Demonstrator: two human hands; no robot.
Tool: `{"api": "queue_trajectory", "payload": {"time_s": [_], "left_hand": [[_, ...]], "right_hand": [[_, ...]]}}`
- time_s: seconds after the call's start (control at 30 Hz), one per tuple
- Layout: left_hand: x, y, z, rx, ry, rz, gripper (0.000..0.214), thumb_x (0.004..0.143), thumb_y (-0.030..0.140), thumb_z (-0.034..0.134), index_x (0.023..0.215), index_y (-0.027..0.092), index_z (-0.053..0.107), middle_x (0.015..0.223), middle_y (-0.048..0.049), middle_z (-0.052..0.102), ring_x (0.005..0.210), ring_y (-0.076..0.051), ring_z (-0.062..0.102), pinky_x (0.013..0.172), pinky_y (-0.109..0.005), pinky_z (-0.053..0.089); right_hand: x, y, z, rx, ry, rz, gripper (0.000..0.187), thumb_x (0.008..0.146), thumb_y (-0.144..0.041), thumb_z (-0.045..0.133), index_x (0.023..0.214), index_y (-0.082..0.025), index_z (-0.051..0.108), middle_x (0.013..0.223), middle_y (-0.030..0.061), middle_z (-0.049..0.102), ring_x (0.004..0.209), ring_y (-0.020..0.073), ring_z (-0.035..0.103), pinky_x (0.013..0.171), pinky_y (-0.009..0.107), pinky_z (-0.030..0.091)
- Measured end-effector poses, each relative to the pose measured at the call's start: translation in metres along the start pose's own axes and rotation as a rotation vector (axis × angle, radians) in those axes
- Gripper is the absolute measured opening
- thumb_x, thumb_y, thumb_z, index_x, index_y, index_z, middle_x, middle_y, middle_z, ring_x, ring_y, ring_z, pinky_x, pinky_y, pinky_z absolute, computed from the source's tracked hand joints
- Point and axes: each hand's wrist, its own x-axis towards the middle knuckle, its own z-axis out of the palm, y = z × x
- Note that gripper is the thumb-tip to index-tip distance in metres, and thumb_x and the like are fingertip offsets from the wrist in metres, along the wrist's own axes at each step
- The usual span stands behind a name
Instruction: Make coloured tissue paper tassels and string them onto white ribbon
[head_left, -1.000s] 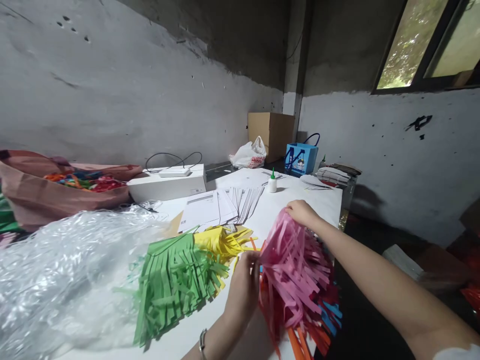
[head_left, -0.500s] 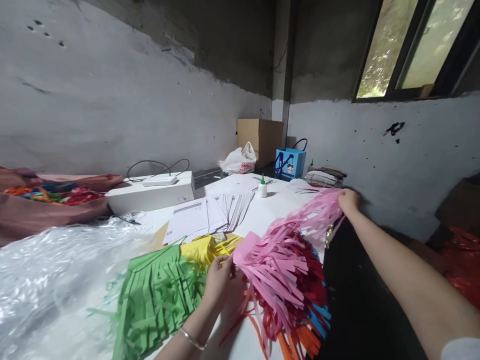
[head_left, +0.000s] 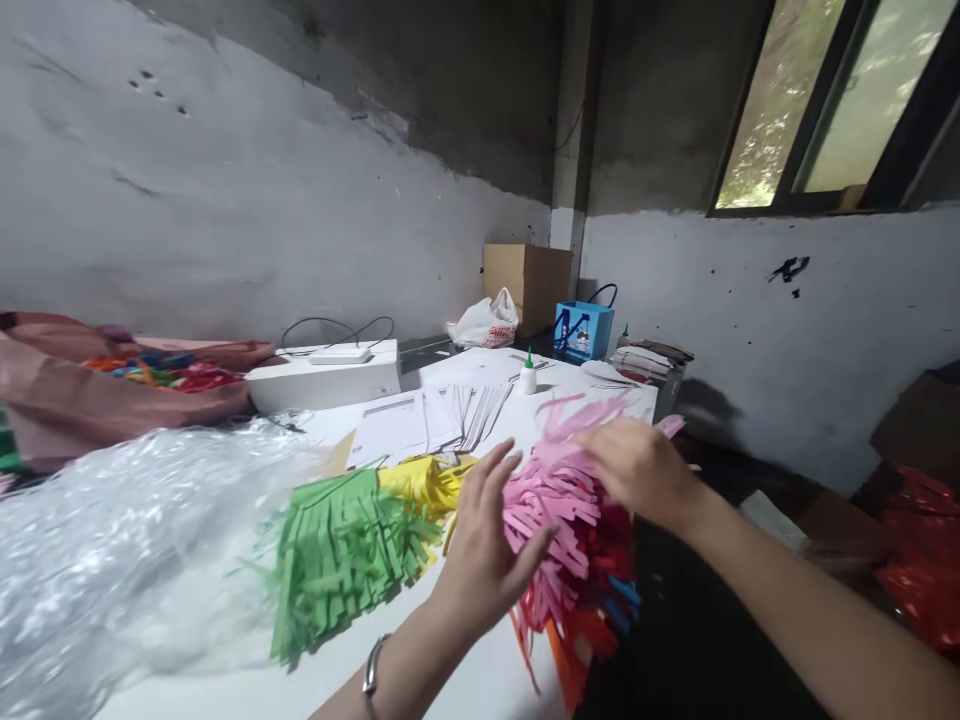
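Observation:
A fringed strip of pink paper (head_left: 551,510) lies gathered over dark red, blue and orange fringe (head_left: 581,650) at the table's front right. My right hand (head_left: 645,470), slightly blurred, is closed on the upper part of the pink fringe, with a scrap of pink showing beyond its knuckles. At the pink fringe's left edge, my left hand (head_left: 487,530) is open, fingers and thumb spread, with nothing held. Whether its fingertips touch the paper I cannot tell. Left of it lie green fringe (head_left: 345,550) and yellow fringe (head_left: 424,485).
Clear plastic wrap (head_left: 150,540) covers the left side. Behind are fanned paper sheets (head_left: 405,425), a green-tipped glue bottle (head_left: 528,375), a white box (head_left: 330,380), a blue bag (head_left: 583,330) and a cardboard box (head_left: 544,285). A pink-brown sack (head_left: 135,420) holds colourful strips.
My right hand has moved left and inward, and the stretched pink fringe is now bunched. My left hand has let go of its edge and spread its fingers. The view has shifted slightly.

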Motion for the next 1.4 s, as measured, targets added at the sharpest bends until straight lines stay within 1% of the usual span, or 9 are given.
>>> {"api": "queue_trajectory", "payload": {"time_s": [0.1, 0.2, 0.47, 0.6, 0.73, 0.87, 0.97, 1.17, 1.4], "left_hand": [[-0.01, 0.026, -0.015, 0.054, -0.182, 0.071, 0.06, 0.085, 0.018, 0.059, 0.141, 0.019, 0.039, 0.147, -0.0159, 0.05, 0.14, -0.029, 0.038, 0.119, -0.052, 0.022], [-0.029, 0.031, -0.046, 0.028, -0.346, -0.174, 0.051, 0.08, 0.014, 0.054, 0.131, 0.019, 0.051, 0.13, -0.0125, 0.065, 0.122, -0.029, 0.055, 0.11, -0.048, 0.035], [-0.128, 0.028, -0.167, -0.06, -0.597, -0.765, 0.018, 0.076, 0.019, 0.052, 0.087, 0.017, 0.065, 0.074, -0.0012, 0.072, 0.071, -0.02, 0.068, 0.064, -0.026, 0.053], [-0.179, 0.034, -0.233, 0.069, -0.49, -0.947, 0.023, 0.078, 0.029, 0.056, 0.095, 0.017, 0.066, 0.084, -0.0028, 0.072, 0.077, -0.022, 0.068, 0.067, -0.027, 0.054], [-0.221, 0.049, -0.288, 0.298, -0.279, -0.935, 0.039, 0.087, 0.048, 0.055, 0.113, 0.022, 0.067, 0.101, -0.0046, 0.076, 0.089, -0.025, 0.069, 0.08, -0.03, 0.055], [-0.273, 0.066, -0.327, 0.434, -0.077, -0.867, 0.033, 0.093, 0.047, 0.052, 0.121, 0.033, 0.064, 0.116, 0.0056, 0.075, 0.102, -0.024, 0.069, 0.088, -0.034, 0.055], [-0.32, 0.076, -0.345, 0.6, -0.02, -0.798, 0.026, 0.096, 0.046, 0.051, 0.117, 0.039, 0.064, 0.11, 0.0099, 0.076, 0.098, -0.022, 0.071, 0.084, -0.035, 0.058], [-0.358, 0.108, -0.274, 1.041, 0.015, -0.559, 0.047, 0.091, 0.037, 0.057, 0.138, 0.032, 0.051, 0.151, -0.0081, 0.046, 0.128, -0.031, 0.056, 0.099, -0.046, 0.056], [-0.316, 0.097, -0.143, 0.867, -0.188, -0.245, 0.026, 0.095, 0.01, 0.045, 0.113, 0.013, 0.063, 0.103, -0.0127, 0.075, 0.092, -0.025, 0.069, 0.081, -0.036, 0.059]], "right_hand": [[0.001, -0.068, -0.008, 0.133, 0.007, -0.26, 0.023, 0.094, -0.009, 0.046, 0.085, -0.017, 0.066, 0.073, 0.0045, 0.069, 0.07, 0.018, 0.064, 0.071, 0.031, 0.049], [0.003, -0.107, -0.021, 0.356, 0.074, -0.369, 0.025, 0.096, -0.006, 0.043, 0.1, -0.013, 0.066, 0.079, 0.0072, 0.072, 0.072, 0.0183, 0.067, 0.07, 0.031, 0.05], [0.018, -0.15, 0.002, 0.971, -0.164, -0.209, 0.028, 0.091, -0.01, 0.049, 0.103, -0.019, 0.073, 0.09, 0.0026, 0.078, 0.076, 0.0124, 0.073, 0.068, 0.02, 0.055], [0.032, -0.168, 0.043, 1.021, -0.293, -0.144, 0.028, 0.088, -0.01, 0.054, 0.096, -0.022, 0.078, 0.086, -0.0004, 0.08, 0.074, 0.0141, 0.075, 0.065, 0.021, 0.058], [0.03, -0.195, 0.048, 0.981, -0.09, -0.123, 0.029, 0.092, -0.011, 0.052, 0.107, -0.018, 0.076, 0.102, 0.0083, 0.078, 0.094, 0.021, 0.075, 0.085, 0.036, 0.06], [-0.009, -0.245, 0.045, 0.765, 0.267, -0.493, 0.032, 0.091, -0.003, 0.05, 0.114, -0.009, 0.071, 0.114, 0.0141, 0.075, 0.114, 0.0242, 0.067, 0.105, 0.044, 0.052], [-0.053, -0.288, 0.065, 0.659, 0.198, -0.715, 0.039, 0.089, -0.002, 0.04, 0.111, -0.007, 0.072, 0.11, 0.0138, 0.076, 0.108, 0.0264, 0.07, 0.103, 0.045, 0.055], [-0.104, -0.331, 0.107, 0.684, 0.074, -0.644, 0.044, 0.078, 0.003, 0.04, 0.11, -0.005, 0.07, 0.11, 0.0176, 0.075, 0.107, 0.0287, 0.071, 0.1, 0.047, 0.057], [-0.107, -0.315, 0.095, 0.782, 0.067, -0.616, 0.039, 0.083, 0.005, 0.039, 0.103, -0.006, 0.07, 0.098, 0.014, 0.077, 0.098, 0.0249, 0.073, 0.104, 0.045, 0.053]]}}
